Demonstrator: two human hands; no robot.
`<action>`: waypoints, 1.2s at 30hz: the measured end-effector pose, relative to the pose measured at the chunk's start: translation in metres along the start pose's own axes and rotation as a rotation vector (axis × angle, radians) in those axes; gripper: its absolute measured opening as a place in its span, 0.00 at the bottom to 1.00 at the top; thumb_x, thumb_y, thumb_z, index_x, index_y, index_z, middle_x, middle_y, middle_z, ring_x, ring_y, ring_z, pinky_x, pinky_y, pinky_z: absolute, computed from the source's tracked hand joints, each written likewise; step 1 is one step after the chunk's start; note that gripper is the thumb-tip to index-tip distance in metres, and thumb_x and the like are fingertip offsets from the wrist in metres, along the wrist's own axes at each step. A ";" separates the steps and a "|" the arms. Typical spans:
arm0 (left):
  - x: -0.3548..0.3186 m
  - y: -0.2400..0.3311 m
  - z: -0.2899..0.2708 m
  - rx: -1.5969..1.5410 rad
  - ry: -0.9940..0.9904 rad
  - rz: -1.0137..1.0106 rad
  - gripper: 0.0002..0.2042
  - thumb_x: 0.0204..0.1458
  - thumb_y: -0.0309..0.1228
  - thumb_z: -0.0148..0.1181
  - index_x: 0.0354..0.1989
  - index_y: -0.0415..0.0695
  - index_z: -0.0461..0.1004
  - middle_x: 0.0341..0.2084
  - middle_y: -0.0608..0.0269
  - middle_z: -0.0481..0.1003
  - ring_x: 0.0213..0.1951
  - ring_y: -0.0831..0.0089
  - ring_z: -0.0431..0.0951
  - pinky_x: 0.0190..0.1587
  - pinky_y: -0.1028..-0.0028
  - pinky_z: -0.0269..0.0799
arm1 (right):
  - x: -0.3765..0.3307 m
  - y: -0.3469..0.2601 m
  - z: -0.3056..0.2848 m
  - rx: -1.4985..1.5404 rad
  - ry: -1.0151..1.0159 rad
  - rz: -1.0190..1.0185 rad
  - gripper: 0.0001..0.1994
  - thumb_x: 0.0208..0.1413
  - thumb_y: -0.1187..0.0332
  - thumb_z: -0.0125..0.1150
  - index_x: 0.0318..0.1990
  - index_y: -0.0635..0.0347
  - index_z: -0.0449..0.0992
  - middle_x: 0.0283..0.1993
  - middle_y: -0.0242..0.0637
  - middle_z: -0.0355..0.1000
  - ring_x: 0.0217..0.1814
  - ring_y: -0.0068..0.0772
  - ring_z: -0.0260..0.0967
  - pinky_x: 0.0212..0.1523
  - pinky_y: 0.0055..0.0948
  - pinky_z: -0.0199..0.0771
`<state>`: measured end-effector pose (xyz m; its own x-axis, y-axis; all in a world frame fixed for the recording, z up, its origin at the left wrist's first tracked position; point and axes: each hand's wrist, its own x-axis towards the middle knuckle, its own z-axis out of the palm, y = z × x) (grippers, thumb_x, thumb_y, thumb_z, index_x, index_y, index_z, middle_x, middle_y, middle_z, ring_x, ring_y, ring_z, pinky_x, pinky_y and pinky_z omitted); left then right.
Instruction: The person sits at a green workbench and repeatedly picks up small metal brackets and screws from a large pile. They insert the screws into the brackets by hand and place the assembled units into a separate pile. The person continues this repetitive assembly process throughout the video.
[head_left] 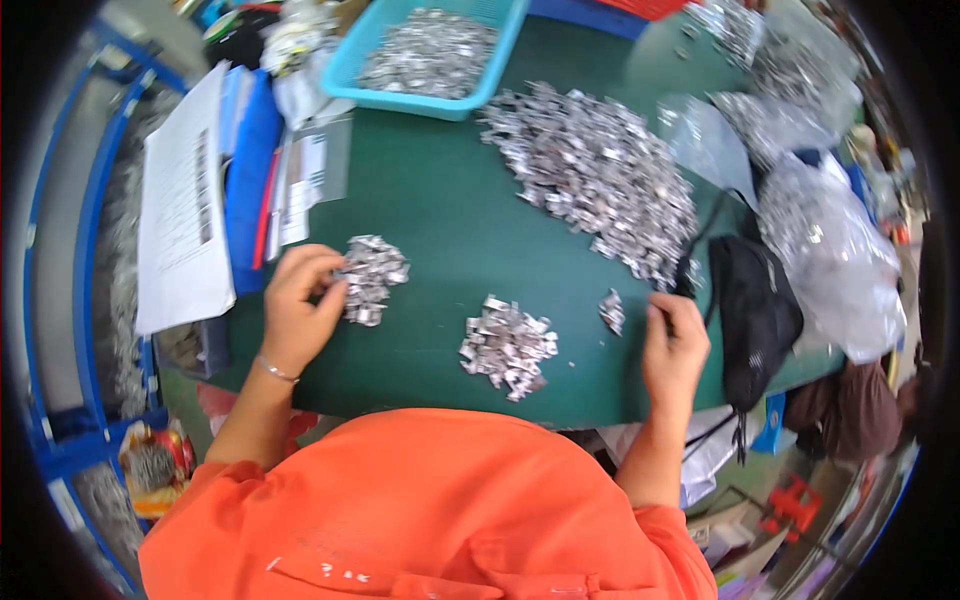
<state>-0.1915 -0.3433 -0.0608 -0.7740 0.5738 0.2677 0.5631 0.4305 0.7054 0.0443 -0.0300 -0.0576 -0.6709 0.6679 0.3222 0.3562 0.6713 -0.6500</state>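
Green and smooth, the bench spreads before me, with a blue metal rack beyond its left edge. Toward its far right lies the large heap of small silvery pieces, angular and metallic-looking, glinting where they catch light. Three lesser lots sit apart from it: the left pile toward the left edge, the middle pile close to the near edge, and a tiny cluster to the right of that. More pieces fill the turquoise basket at the far edge, its plastic rim smooth and rounded.

As I judge it, much is left: the heap far outweighs the lots set apart on the bench. Whether the basket's share is finished, I cannot tell.

My left hand is bent at the left side of the left pile, fingertips against it; I cannot tell whether a piece is gripped. My right hand is curled, thumb near forefinger, just beside the tiny cluster; whether anything is pinched there, I cannot tell either.

Along the right edge slump a soft black pouch and crinkled clear bags; flat white papers overlap a blue binder by the left edge.
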 end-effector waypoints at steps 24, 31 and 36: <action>0.027 0.112 0.094 -0.865 -0.574 -0.102 0.04 0.54 0.18 0.59 0.37 0.32 0.75 0.34 0.56 0.77 0.34 0.73 0.80 0.39 0.76 0.79 | -0.031 -0.044 0.040 1.277 -0.232 0.322 0.08 0.54 0.82 0.61 0.41 0.68 0.76 0.39 0.37 0.74 0.39 0.24 0.72 0.40 0.21 0.73; 0.020 0.113 0.089 -1.065 -0.513 -0.160 0.06 0.52 0.14 0.58 0.38 0.32 0.75 0.40 0.54 0.73 0.41 0.69 0.79 0.44 0.74 0.79 | -0.026 -0.055 0.042 0.919 -0.057 0.031 0.08 0.48 0.87 0.63 0.36 0.69 0.77 0.38 0.43 0.75 0.39 0.30 0.74 0.39 0.24 0.76; 0.012 0.118 0.088 -1.221 -0.505 -0.267 0.06 0.52 0.14 0.59 0.38 0.31 0.75 0.39 0.53 0.74 0.40 0.69 0.79 0.44 0.74 0.78 | -0.033 -0.053 0.043 0.952 0.023 -0.066 0.09 0.44 0.87 0.65 0.33 0.68 0.76 0.36 0.45 0.76 0.38 0.35 0.76 0.38 0.26 0.77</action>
<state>-0.1088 -0.2245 -0.0316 -0.4797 0.8759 -0.0512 -0.4073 -0.1707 0.8972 0.0194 -0.1013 -0.0638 -0.6540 0.6509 0.3855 -0.3678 0.1717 -0.9139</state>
